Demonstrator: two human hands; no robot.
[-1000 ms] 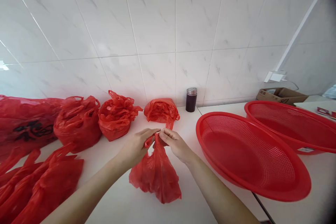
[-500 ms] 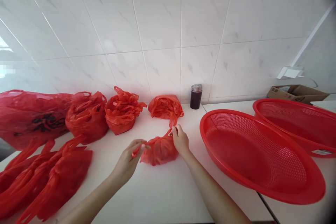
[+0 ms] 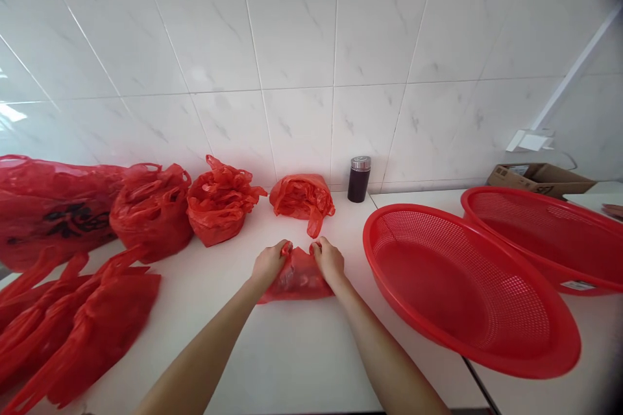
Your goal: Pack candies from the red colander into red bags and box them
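A small filled red plastic bag lies on the white table in front of me. My left hand is closed on the bag's upper left part, thumb pressed to the fingers. At its upper right, my right hand pinches the red plastic in the same way. Something dark shows faintly through the bag's side; I cannot tell what. Just behind, a crumpled red bag rests near the wall, one handle hanging toward my hands.
To the right stand a large red plastic basket and a second red basket, with a cardboard box behind. A dark cup with a silver lid is by the wall. Several red bags cover the left side.
My left hand has moved up and right onto the bag, and its top edge is now held at both sides. The view has shifted slightly.
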